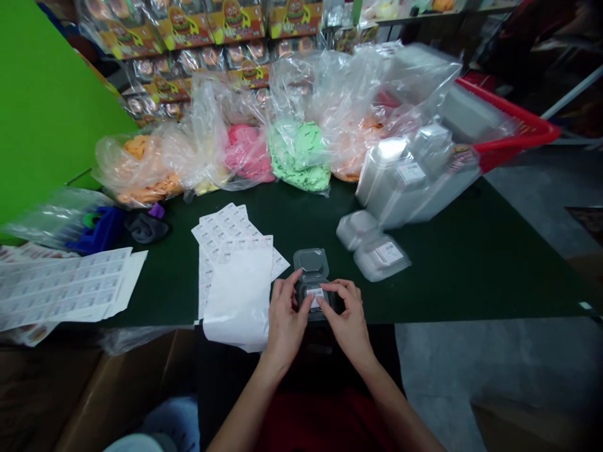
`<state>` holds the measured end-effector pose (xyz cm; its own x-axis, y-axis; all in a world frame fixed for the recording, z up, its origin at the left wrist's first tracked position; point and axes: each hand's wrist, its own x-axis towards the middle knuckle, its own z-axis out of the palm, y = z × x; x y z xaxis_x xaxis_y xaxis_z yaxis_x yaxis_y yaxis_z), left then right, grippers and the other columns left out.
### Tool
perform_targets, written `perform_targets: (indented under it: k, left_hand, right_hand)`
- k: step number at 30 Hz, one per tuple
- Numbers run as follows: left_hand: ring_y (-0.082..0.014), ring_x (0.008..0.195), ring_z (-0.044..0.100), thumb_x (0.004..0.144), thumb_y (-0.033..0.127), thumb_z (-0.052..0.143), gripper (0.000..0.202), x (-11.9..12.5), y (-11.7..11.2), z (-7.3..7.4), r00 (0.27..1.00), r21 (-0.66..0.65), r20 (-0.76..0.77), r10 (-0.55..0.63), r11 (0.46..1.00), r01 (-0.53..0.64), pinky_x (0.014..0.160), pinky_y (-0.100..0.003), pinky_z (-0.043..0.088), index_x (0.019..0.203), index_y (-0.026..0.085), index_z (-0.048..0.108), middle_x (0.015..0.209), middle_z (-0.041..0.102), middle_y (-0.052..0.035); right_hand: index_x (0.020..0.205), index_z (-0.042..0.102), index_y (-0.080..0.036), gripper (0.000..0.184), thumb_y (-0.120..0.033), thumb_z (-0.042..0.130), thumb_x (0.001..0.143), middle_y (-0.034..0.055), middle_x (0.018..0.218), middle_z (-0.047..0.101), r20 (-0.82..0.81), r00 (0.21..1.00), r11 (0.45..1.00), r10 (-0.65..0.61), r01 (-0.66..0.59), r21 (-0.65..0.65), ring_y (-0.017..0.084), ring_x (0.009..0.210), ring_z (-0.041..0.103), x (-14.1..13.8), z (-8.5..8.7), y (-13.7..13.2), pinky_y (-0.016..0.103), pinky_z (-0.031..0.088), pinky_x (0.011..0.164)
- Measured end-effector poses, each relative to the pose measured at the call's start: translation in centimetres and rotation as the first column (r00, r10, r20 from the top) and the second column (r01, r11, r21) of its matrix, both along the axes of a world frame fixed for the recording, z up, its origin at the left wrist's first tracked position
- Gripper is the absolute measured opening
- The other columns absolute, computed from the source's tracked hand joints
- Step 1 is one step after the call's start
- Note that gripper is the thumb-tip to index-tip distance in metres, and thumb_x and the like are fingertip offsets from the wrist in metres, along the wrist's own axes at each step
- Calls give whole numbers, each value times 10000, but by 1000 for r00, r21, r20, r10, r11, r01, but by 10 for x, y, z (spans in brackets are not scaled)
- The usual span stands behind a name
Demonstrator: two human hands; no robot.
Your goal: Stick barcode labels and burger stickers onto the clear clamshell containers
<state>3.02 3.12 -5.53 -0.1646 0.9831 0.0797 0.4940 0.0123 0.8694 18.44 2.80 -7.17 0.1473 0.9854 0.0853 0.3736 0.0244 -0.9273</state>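
A small clear plastic clamshell box (311,262) lies spread open at the front edge of the green table. On its near half sits a white printed label (315,297). My left hand (285,311) grips the box from the left, its thumb on the label and its index finger by the hinge. From the right, my right hand (347,314) holds the same box, thumb on the label's right side and fingers bent over the rim. Sheets of printed labels (230,229) lie left of my hands, with a blank white sheet (240,292) over them, its end hanging past the edge.
Labelled clamshells (381,254) and nested stacks of them (396,182) stand on the right, before a red basket (527,129). Bags of green pieces (304,154) and pink pieces (247,150) line the back. A blue tape dispenser (98,229) and more printed sheets (70,285) lie left.
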Motion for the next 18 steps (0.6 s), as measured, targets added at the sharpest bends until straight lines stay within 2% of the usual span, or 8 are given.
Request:
perform_targets:
  k: [3,5,7,9,11,15,18]
  left_hand:
    - [-168,780,587,999,329,674,493,-8,-2,0,995,9,-94,44,999,-44,769,-324,567,1476,241,585,1055,591,-48]
    - [-209,891,638,1058,349,570,383,-11,-7,1,991,-11,-131,10,1000,-12,870,-385,576,1412,211,623,1103,626,-82]
    - [-259,1049,660,1090,356,490,314,-11,-12,4,987,-32,-156,-44,999,39,991,-452,549,1288,205,681,1150,660,-108]
    - [-279,1147,655,1105,369,444,308,-8,-17,9,991,-49,-114,-64,997,59,1038,-471,530,1192,214,696,1180,679,-114]
    - [-264,1153,666,1117,387,417,314,-4,-19,15,998,-68,-4,-60,996,60,1024,-445,540,1176,224,678,1209,691,-107]
    - [-230,1100,703,1121,418,430,302,-1,-18,19,979,-115,193,-67,989,91,975,-389,558,1212,236,653,1204,728,-82]
    - [-232,1141,689,1120,386,437,290,-4,-13,14,988,-31,138,-71,997,76,1023,-399,538,1207,243,674,1212,729,-80]
  right_hand:
    - [1191,732,-264,247,-358,642,982,107,1224,656,27,1000,1000,-9,9,-1,325,1210,585,0,0,-5,539,458,1076]
    - [1340,674,-271,352,-393,607,1017,120,1298,639,74,997,1000,6,-6,-4,328,1253,568,-1,1,-12,547,459,1091]
    - [1480,587,-285,523,-429,669,984,135,1386,601,160,986,999,44,-41,-21,353,1297,542,-3,1,-17,574,449,1106]
    - [1571,504,-289,730,-440,764,906,155,1453,553,241,968,997,69,-61,-40,393,1331,513,-8,1,-20,615,437,1111]
    - [1609,454,-291,814,-417,783,876,163,1478,522,265,963,998,56,-45,-47,411,1361,489,-12,1,-20,642,425,1122]
    - [1620,415,-294,887,-345,794,819,139,1453,540,125,992,996,33,-22,-83,382,1377,503,-10,3,-12,622,427,1159]
    - [1628,386,-291,929,-347,805,801,130,1443,544,-5,1000,995,22,-22,-92,354,1356,544,3,15,-9,580,453,1165]
